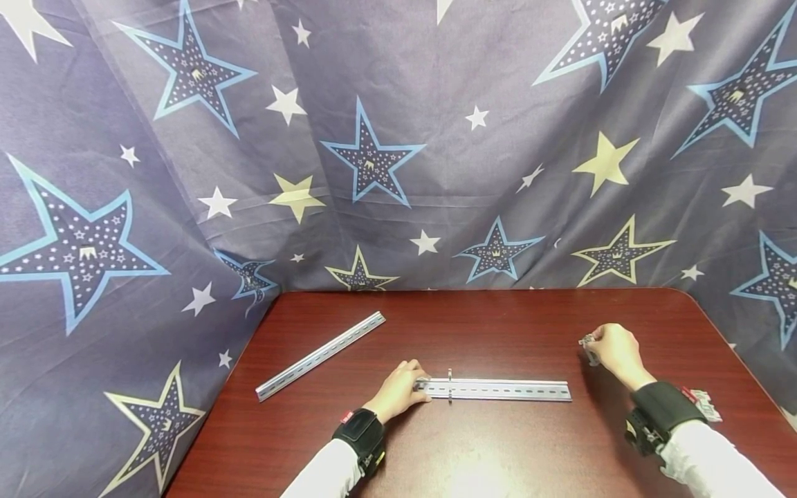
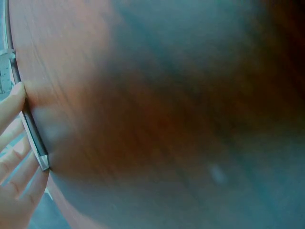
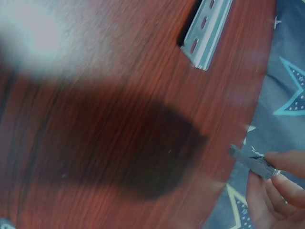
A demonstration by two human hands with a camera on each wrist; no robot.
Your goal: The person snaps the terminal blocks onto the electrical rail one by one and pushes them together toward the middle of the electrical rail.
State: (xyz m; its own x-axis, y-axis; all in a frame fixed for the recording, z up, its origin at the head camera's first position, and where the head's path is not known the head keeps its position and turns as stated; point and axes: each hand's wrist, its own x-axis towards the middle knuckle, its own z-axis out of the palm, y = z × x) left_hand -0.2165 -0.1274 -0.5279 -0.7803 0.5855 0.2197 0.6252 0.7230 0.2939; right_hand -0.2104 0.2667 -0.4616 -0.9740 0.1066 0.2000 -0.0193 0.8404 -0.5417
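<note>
The left hand grips the slotted rail by its left end, seemingly steadying it on the table. Right-hand fingertips pinch 1 grey piece, leaving much exposed, beyond the rail's right end.

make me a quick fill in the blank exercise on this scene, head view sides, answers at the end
1. Of the nearer rail's left and right ends, the left hand grips the ____ one.
2. The right hand pinches a small grey piece to the ____ of that rail.
3. Counting the farther rail, the number of slotted rails in view is ____.
4. The main shape printed on the backdrop is the ____.

Missing words: left; right; two; star
</note>
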